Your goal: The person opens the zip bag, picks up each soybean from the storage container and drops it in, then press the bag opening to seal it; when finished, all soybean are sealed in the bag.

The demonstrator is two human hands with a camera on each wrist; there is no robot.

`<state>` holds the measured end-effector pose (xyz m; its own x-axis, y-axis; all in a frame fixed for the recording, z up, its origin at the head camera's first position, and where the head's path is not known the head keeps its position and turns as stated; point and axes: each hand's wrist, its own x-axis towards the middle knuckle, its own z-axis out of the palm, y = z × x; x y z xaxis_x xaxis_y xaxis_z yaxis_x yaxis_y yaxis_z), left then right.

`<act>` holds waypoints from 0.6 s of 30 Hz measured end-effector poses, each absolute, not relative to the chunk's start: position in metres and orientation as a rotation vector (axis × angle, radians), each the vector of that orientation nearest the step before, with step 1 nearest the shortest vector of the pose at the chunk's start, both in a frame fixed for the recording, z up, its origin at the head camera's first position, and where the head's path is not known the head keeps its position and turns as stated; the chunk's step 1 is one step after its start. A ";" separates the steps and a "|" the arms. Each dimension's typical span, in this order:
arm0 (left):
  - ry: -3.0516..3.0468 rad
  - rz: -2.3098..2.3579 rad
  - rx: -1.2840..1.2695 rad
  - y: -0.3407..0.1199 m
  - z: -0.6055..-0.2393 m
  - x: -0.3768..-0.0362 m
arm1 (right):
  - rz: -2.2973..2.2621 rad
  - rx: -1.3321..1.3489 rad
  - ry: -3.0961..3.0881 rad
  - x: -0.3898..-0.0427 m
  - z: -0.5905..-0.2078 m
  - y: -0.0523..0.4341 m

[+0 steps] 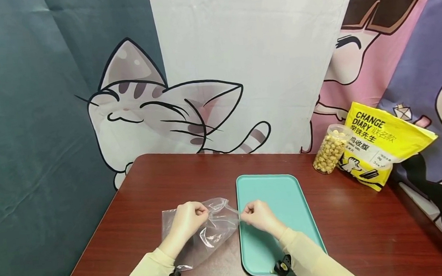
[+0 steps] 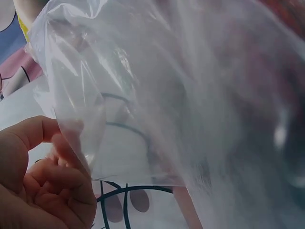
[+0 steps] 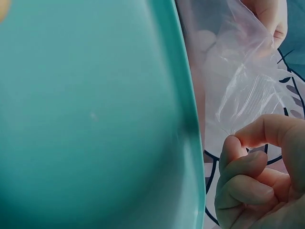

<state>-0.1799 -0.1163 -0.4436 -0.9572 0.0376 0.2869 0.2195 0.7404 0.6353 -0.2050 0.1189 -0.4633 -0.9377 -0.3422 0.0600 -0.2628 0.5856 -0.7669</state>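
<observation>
At lower centre, the left hand (image 1: 189,218) and right hand (image 1: 260,215) pinch a clear bag (image 1: 212,237), seemingly spreading it; further parting wants gentleness.

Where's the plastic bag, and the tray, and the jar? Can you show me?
Plastic bag (image 1: 214,236): head view, on its crinkly see-through side.
Tray (image 1: 273,194): head view, on its flat blue-green bottom.
Jar (image 1: 330,152): head view, on its clear side, with yellowish pieces showing through.
</observation>
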 end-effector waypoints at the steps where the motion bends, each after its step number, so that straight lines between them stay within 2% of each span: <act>1: -2.686 -1.019 -0.203 -0.117 -0.444 -0.180 | -1.286 -0.517 2.715 -0.205 -0.464 0.120; 18: -2.694 -0.988 -0.169 -0.124 -0.444 -0.180 | -1.271 -0.512 2.728 -0.203 -0.467 0.131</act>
